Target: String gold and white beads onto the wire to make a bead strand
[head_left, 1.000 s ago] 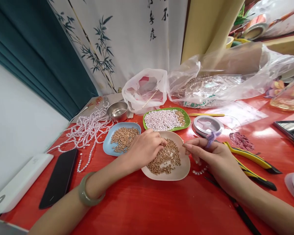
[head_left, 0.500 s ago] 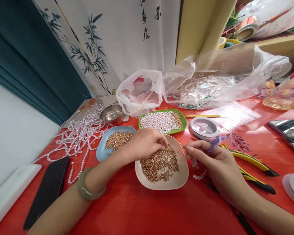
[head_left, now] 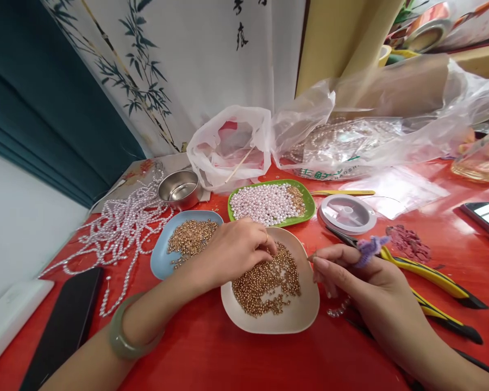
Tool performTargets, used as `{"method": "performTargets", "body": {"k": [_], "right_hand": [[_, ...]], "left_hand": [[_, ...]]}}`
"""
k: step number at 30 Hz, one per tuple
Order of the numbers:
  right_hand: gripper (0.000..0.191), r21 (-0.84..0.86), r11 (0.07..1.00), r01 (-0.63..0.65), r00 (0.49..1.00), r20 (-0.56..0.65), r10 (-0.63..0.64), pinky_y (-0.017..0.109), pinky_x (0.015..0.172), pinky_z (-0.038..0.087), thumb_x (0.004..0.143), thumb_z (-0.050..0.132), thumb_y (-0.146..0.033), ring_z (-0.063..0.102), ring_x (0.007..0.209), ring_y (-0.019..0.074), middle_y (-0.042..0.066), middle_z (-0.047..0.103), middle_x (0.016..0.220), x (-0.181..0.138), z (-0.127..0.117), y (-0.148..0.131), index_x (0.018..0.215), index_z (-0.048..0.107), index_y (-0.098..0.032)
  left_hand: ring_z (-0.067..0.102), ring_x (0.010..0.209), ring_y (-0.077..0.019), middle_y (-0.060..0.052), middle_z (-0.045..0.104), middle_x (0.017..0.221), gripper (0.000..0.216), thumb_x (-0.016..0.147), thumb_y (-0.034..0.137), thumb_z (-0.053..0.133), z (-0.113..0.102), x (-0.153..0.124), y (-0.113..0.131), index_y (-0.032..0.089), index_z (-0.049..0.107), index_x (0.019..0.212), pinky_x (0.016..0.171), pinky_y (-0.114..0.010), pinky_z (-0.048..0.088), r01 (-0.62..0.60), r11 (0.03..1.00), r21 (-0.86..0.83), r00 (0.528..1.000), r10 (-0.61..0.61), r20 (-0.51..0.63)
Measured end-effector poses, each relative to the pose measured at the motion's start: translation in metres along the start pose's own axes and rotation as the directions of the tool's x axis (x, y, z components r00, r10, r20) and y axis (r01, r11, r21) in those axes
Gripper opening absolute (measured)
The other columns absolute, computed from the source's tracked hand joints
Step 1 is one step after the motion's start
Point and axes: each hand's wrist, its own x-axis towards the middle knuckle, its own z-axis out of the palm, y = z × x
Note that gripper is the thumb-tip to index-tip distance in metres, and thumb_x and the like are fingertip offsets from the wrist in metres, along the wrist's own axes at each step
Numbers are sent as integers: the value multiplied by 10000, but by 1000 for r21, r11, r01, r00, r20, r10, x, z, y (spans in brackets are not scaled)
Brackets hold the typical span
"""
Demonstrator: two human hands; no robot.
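The left hand [head_left: 232, 252], fingers bunched together, dips into the beige dish [head_left: 305, 317] of gold beads [head_left: 264, 282] (the right hand [head_left: 364, 277] has fingertips pressed together too).

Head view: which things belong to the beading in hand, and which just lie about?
In hand: left hand in the gold beads of the beige dish; right hand beside its rim.
Lying about: blue dish, green dish, steel bowl, pearl strands, spool, pliers, phone, bags.
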Motion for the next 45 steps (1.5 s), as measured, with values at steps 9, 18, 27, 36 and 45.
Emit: {"method": "performTargets", "body": {"k": [9, 18, 27, 36, 45], "right_hand": [[126, 30, 999, -43, 999, 14, 43, 149, 353, 333, 702, 641, -310, 420, 408, 57, -46, 476, 479, 0, -2, 2, 652, 630, -195], [144, -1, 999, -35, 999, 3, 35, 171, 345, 330, 692, 634, -316, 417, 403, 69, -36, 480, 483, 1, -1, 2, 640, 621, -182], [145, -25, 1000, -4, 1000, -5, 4, 188, 356, 314, 688, 627, -314, 405, 399, 73, -44, 470, 465, 1, 0, 1, 612, 615, -191], [139, -69, 996, 54, 998, -7, -55, 195, 399, 363, 687, 626, -291, 445, 449, 87, -26, 490, 496, 2, 0, -2, 599, 607, -185], [150, -93, 994, 50, 998, -25, -52, 200, 375, 343, 688, 615, -312, 419, 426, 85, -30, 469, 479, 1, 0, 0, 611, 605, -183]], "left_hand": [[523, 807, -160, 5, 640, 816, 114, 777, 225, 518, -3, 1, 0, 215, 632, 772, 666, -283, 380, 44, 999, 25, 999, -43, -3], [496, 823, -169, 1, 606, 800, 112, 785, 237, 511, 3, 1, 1, 214, 618, 761, 653, -273, 376, -36, 996, 78, 999, 34, 19], [496, 836, -168, -5, 597, 839, 120, 785, 258, 518, 4, 4, 10, 231, 622, 838, 664, -271, 387, -72, 996, 54, 997, 70, 37], [493, 847, -168, -8, 597, 873, 130, 787, 266, 514, 5, 8, 12, 213, 595, 873, 697, -287, 390, -38, 999, 30, 999, 38, 6], [494, 796, -169, 2, 603, 780, 119, 783, 232, 498, 2, 6, 8, 210, 606, 738, 625, -282, 361, 15, 994, 113, 999, -11, -35]]}}
